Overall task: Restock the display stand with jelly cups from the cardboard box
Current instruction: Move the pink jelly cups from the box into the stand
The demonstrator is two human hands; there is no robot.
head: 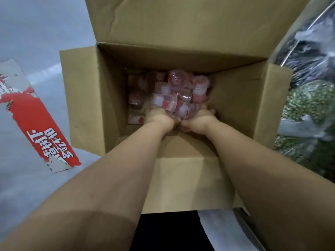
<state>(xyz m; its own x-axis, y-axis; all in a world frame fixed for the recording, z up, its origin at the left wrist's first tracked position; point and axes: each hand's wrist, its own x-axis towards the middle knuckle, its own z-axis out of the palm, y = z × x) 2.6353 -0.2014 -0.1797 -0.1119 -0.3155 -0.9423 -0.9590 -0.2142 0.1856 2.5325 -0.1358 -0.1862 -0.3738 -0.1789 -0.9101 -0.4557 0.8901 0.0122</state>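
Observation:
An open cardboard box (pixel 87 98) stands in front of me with its flaps spread out. Deep inside lie several small clear jelly cups (pixel 174 91) with red and white lids. Both my arms reach down into the box. My left hand (pixel 157 116) and my right hand (pixel 201 118) are side by side, palms up, cupped under a heap of the jelly cups. The fingertips are hidden beneath the cups. More cups lie loose on the box floor to the left of my hands. The display stand is not in view.
A red and grey strip with white lettering (pixel 36 120) lies on the pale floor to the left. Clear plastic bags of green and dark goods (pixel 308 105) are piled at the right, touching the box's right flap. A dark gap shows below the near flap.

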